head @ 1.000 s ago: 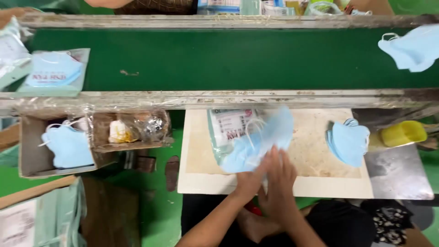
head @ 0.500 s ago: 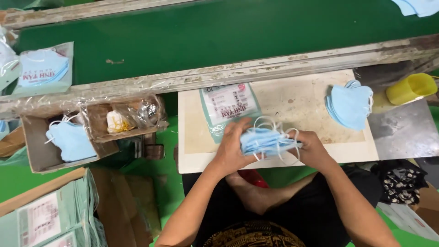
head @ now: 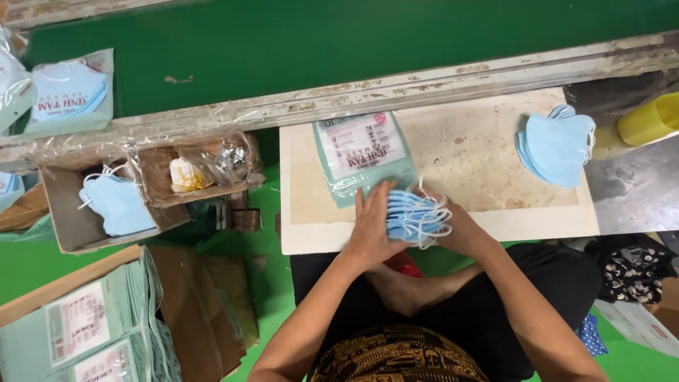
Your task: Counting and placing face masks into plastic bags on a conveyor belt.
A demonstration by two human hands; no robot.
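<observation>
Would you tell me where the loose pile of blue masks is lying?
The loose pile of blue masks lies at the board's right end, near the yellow container.

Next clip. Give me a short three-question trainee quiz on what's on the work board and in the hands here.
1. True or false: both hands hold the stack of blue masks.
2. Which lies on the board at the far right?
A. a pile of blue masks
B. a flat printed pouch
C. a yellow container
3. Fill in: the left hand presses one side of the stack and the right hand cups the ___ side.

Key
1. True.
2. A; the pouch lies left of centre on the board, the container stands off it.
3. Other (opposite).
</observation>
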